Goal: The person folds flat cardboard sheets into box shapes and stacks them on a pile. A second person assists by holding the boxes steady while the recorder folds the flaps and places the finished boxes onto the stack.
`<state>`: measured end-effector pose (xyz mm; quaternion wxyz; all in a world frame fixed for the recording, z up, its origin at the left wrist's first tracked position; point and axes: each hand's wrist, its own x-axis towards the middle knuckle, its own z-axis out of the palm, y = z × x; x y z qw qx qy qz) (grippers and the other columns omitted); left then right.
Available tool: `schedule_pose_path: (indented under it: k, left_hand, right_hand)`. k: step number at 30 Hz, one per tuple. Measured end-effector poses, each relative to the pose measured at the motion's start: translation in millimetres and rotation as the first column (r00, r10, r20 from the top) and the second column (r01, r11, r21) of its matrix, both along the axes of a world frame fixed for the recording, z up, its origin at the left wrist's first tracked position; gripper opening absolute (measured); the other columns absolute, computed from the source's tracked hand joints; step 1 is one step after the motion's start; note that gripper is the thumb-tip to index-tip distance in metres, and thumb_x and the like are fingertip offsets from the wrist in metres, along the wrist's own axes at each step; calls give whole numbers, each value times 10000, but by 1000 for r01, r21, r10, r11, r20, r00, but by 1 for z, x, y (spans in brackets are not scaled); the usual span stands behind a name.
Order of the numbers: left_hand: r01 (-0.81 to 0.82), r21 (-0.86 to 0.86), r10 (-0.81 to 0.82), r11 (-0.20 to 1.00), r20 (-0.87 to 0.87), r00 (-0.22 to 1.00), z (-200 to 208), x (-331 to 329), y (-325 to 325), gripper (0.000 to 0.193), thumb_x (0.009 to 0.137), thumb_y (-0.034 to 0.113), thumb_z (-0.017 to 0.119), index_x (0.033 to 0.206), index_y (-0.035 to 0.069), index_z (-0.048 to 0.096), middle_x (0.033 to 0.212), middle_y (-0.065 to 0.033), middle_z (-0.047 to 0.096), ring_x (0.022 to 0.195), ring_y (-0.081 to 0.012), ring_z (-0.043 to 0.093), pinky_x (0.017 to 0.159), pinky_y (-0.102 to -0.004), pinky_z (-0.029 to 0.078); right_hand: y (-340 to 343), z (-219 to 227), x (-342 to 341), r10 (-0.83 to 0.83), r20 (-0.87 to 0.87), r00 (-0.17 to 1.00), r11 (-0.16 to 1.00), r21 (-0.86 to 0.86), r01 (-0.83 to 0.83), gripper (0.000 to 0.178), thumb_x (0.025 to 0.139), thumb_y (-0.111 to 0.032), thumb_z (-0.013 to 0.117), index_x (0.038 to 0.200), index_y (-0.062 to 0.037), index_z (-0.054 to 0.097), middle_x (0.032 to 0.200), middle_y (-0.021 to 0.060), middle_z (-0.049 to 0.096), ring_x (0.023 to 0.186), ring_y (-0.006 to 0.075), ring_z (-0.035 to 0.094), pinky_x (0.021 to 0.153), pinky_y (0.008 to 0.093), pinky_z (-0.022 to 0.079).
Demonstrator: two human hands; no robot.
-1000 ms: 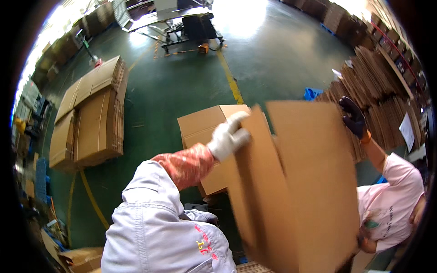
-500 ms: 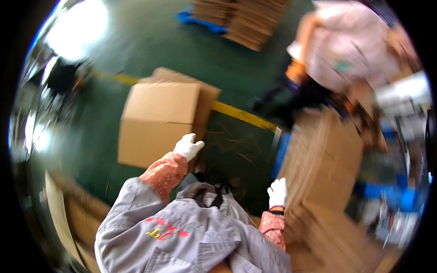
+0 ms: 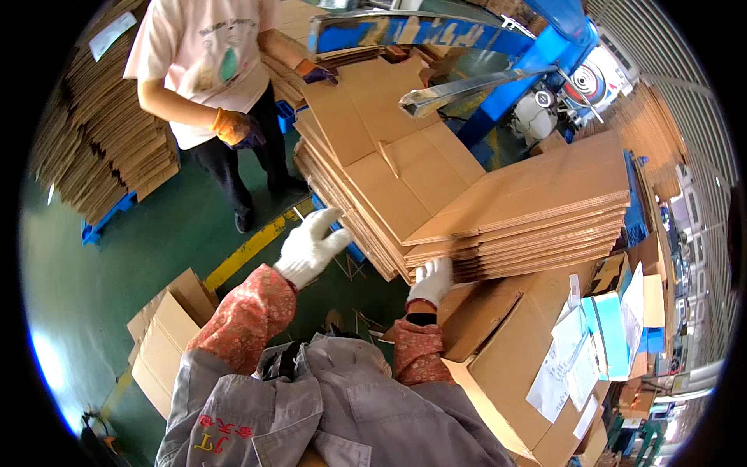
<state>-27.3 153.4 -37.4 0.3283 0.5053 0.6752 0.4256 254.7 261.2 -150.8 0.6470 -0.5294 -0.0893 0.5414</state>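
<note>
My left hand (image 3: 311, 247), in a white knit glove, hangs open with its fingers apart, just left of a stack of flattened cardboard boxes (image 3: 537, 198). It holds nothing. My right hand (image 3: 430, 282), gloved the same way, is at the near edge of that stack; its fingers point up against the layered sheets and look extended, with no grip visible. Whether its fingertips press on the cardboard I cannot tell. Another folded cardboard sheet (image 3: 366, 117) lies spread over the far part of the stack.
A co-worker (image 3: 210, 70) in orange and purple gloves stands beyond the stack, one hand on its far sheet. Nearby are a blue machine arm (image 3: 420, 31), an opened box (image 3: 167, 342) on the floor, papers (image 3: 564, 366) on a carton at right, and piled cardboard (image 3: 101, 124) on a pallet.
My view has swung to the right. My left hand has left the side of the opened box and come toward the stack; my right hand now meets the stack's near edge.
</note>
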Motion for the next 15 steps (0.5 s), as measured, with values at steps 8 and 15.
schedule_pose_path:
  k: [8,15]
  left_hand:
    - [414,126,-393,901,-164,905,79,102,62,770,905,548,734,1460,44,556,1503,-222,551,1344,-412,576,1123,-460,477]
    - [453,260,-390,853,-259,884,81,126,56,816,797,522,808,1399,25,569,1395,-227,602,1150,-434,671,972,-498,571]
  right_hand:
    - [7,32,-21,-31,-36,999,997,75,34,785,1074,-486,406,1631,41,237,1737,231,180,1622,327,157,1300,463,175]
    - [4,11,-32,49,-30,998,998,49,-47,749,1069,-432,461,1625,26,253,1666,224,278,1542,314,263,1253,460,254]
